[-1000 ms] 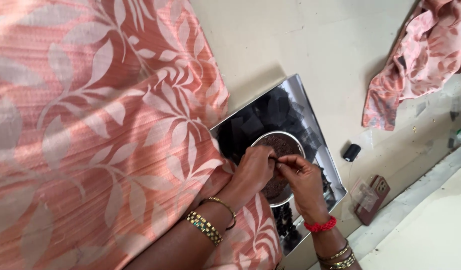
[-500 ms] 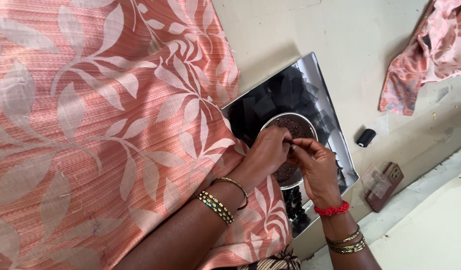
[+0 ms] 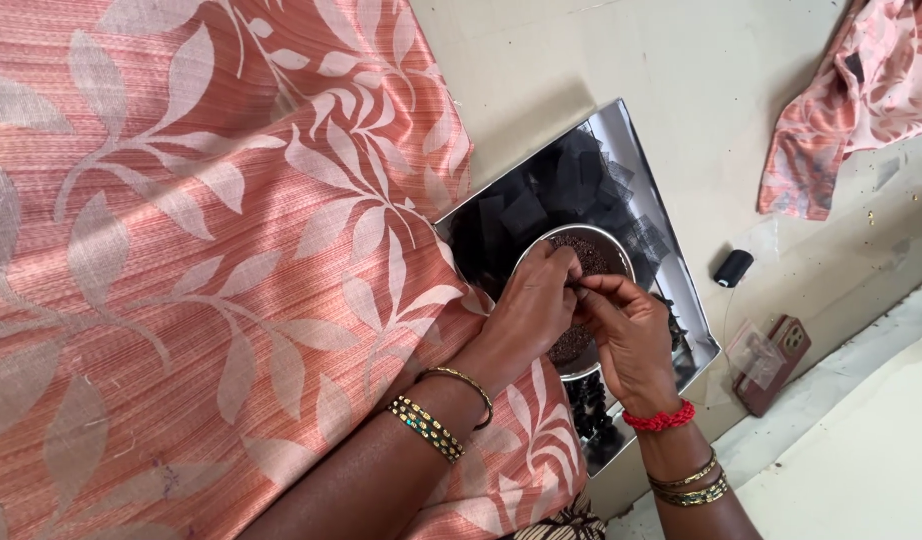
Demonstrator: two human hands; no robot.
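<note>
Over the small round steel bowl (image 3: 603, 250) of tiny dark beads, the left hand (image 3: 529, 312) and the right hand (image 3: 631, 335) meet fingertip to fingertip, much as they did half a second ago, though both now sit lower and further right in view and the bowl's rim shows more fully. The left hand lies knuckles up, its fingers curled down and pinched together at the tips; the right hand faces it, thumb and forefinger pressed on something too thin and small to make out. What exactly either hand grips cannot be told. The left wrist wears a thin gold bangle and a broad beaded one; the right wrist wears a red thread, with gold bangles further up the forearm.

Beneath both hands the bowl rests in a shiny silver tray (image 3: 636, 150), which also holds cut squares of black net (image 3: 566, 190) beyond the fingers and a string of black beads (image 3: 589, 400) nearer the right wrist. Left of the left hand spreads the salmon-pink cloth with pale leaf pattern (image 3: 201, 260), overlapping the tray's edge. Right of the right hand a black thread spool (image 3: 733, 268) lies on the floor, and nearer that wrist a reddish-brown phone (image 3: 773, 360) with a clear plastic packet (image 3: 749, 350) on it. Far beyond, a crumpled pink floral cloth (image 3: 861, 100) lies well apart.
</note>
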